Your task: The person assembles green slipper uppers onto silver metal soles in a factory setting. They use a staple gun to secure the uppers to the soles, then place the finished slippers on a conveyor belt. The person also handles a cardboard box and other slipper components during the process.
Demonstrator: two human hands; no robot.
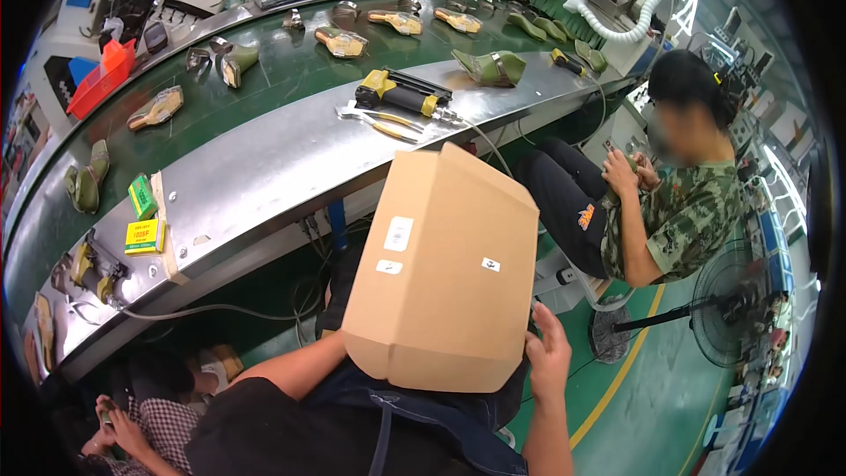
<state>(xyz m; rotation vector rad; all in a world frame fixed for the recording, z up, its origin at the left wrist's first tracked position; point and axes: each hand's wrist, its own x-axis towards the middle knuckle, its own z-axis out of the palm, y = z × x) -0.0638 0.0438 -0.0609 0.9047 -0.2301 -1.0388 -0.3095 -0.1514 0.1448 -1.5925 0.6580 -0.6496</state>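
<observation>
A brown cardboard box rests over my lap, tilted, with creased folds and slanted flap corners. Small white labels are stuck on its face. Beside the box's lower right edge is my right hand, its fingers apart and curved near the cardboard; whether they touch it is hard to tell. My left forearm reaches to the lower left side of the box, and the left hand itself is hidden behind the cardboard.
A curved metal bench edge runs ahead, carrying a yellow-black pneumatic tool, pliers and small boxes. Shoe parts lie on the green belt. Co-workers sit at both sides; a floor fan stands right.
</observation>
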